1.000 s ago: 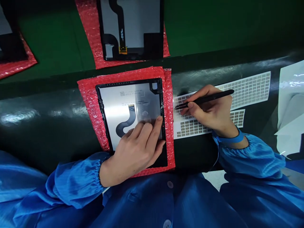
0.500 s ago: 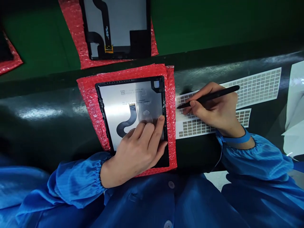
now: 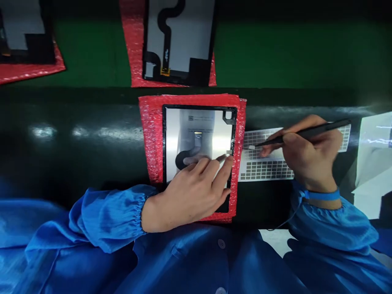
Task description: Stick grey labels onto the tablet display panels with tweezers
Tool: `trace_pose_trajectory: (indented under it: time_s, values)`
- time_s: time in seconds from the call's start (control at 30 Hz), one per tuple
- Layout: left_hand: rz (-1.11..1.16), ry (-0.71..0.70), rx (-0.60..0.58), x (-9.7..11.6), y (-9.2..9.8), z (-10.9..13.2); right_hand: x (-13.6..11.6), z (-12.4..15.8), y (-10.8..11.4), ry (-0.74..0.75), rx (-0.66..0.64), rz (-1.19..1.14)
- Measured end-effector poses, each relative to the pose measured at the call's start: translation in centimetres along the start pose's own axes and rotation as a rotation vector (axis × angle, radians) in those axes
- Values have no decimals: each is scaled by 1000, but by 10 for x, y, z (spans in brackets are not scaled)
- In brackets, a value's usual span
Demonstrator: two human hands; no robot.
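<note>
My left hand point(image 3: 191, 190) lies over a tablet screen panel point(image 3: 173, 130), back side up, with a silvery back, black frame and black flex cable point(image 3: 181, 159). Its index finger stretches to the right frame edge, beside a small grey tab point(image 3: 229, 152); nothing is gripped. Slim black tweezers point(image 3: 306, 134) are pinched in my right hand point(image 3: 315, 153), slanting down to the left. At their tip is a small pale sticker point(image 3: 251, 147), above a white sheet with rows of small grey stickers point(image 3: 266, 169). The panel rests on red bubble wrap point(image 3: 150, 139).
Another screen panel point(image 3: 192, 32) lies on red bubble wrap point(image 3: 134, 45) at the back, on the green surface point(image 3: 290, 53). Part of a further panel point(image 3: 39, 49) shows at the far left. White sheets point(image 3: 372, 155) lie at the right edge.
The view has shifted, so the panels sit farther right. The tweezers' tip was at the sticker sheet with no loose sticker visible; a pale sticker now shows at it. My left hand stays on the panel.
</note>
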State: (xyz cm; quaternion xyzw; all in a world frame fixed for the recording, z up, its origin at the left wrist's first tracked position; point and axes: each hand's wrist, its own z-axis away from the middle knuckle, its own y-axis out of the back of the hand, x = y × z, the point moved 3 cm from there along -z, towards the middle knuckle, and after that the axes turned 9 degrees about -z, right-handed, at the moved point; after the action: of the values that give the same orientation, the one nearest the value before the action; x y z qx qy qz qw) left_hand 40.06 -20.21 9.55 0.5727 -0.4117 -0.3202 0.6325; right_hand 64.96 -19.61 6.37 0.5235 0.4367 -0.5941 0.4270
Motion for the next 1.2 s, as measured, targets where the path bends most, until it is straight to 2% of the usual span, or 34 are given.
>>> trace_pose_trajectory:
  time_s: [0.07,0.17,0.3,0.4,0.47,0.57,0.7,0.8,1.03,1.2]
  values:
    - [2,1,19,-3,9,9,-18,6,-22,50,24,25]
    - [-64,20,-3,-11,17,23,-32,12,-69,45,-43,2]
    - [-86,39,-121,-26,13,31,-21,6,-128,10,-167,-26]
    - [14,98,-152,-34,5,32,-4,-2,-151,-23,-246,-15]
    - [92,155,-166,-37,0,32,3,-6,-156,-23,-249,-1]
    - [271,311,-166,-37,-7,36,7,-7,-155,-41,-198,39]
    - [446,466,-74,-39,-9,39,6,-6,-155,-95,-178,67]
    - [471,480,-59,-42,-6,39,7,-8,-157,-102,-188,79]
    - [415,419,-177,-46,-3,34,10,-10,-156,-86,-185,95]
    - [373,380,-134,-45,-5,32,10,-10,-152,-82,-194,91]
